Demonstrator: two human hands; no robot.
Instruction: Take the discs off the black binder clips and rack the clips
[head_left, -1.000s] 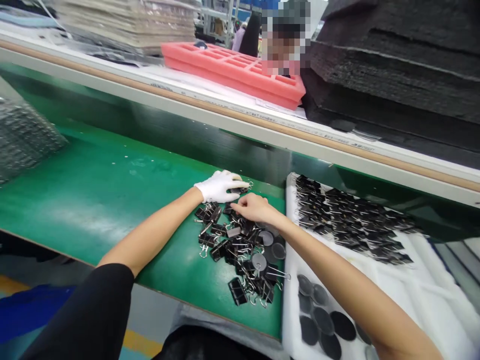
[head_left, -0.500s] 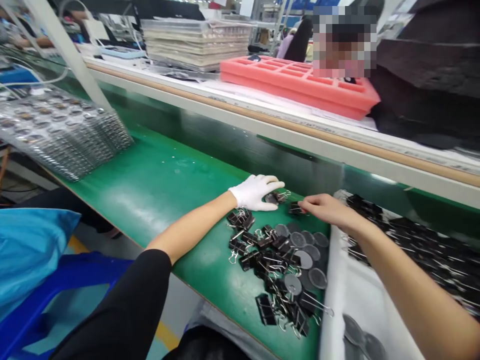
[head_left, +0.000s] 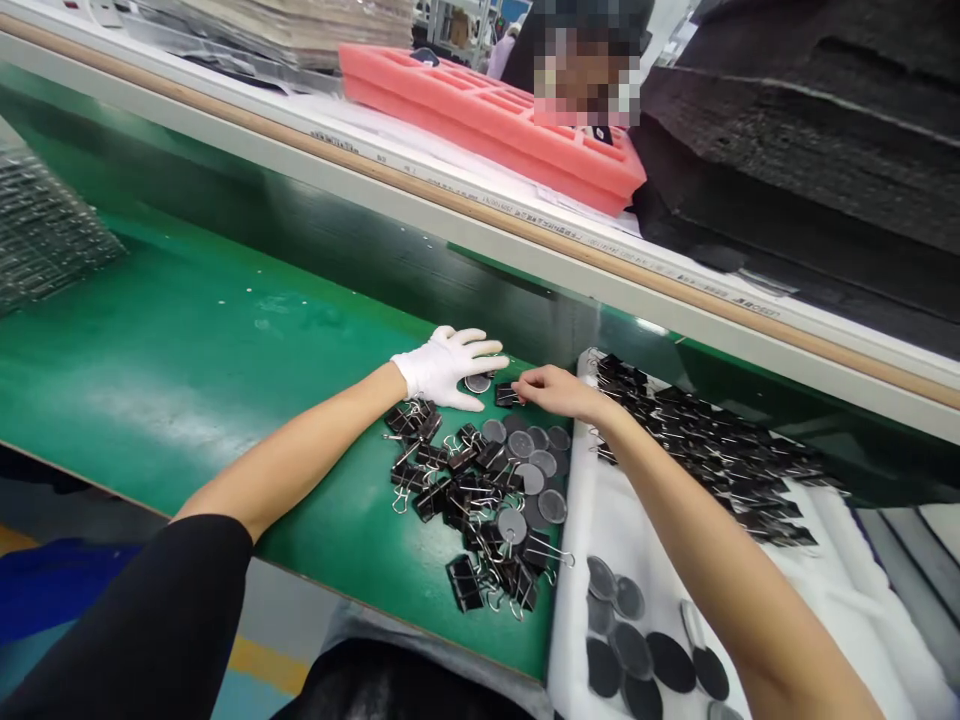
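Note:
My left hand (head_left: 448, 368), in a white glove, rests palm down over the green table with its fingers spread. Under its fingertips, partly covered, lies a round grey disc (head_left: 478, 383); a bit of wire clip shows beside it. My bare right hand (head_left: 559, 392) pinches a black binder clip (head_left: 505, 395) just right of the glove. Toward me is a loose heap of black binder clips (head_left: 459, 490) with silver wire handles. Several round grey discs (head_left: 532, 479) lie along the heap's right side.
Right of the heap stands a white foam tray (head_left: 581, 600), with rows of binder clips (head_left: 690, 440) at its far end and loose discs (head_left: 631, 650) nearer. A ledge (head_left: 375, 180) runs behind, carrying a pink foam tray (head_left: 480, 110). Clear plastic trays (head_left: 52, 235) stand far left. A person is opposite.
The view has swung right and down, so more of the white tray shows. The left glove stays spread over the disc, and the right hand still pinches the binder clip.

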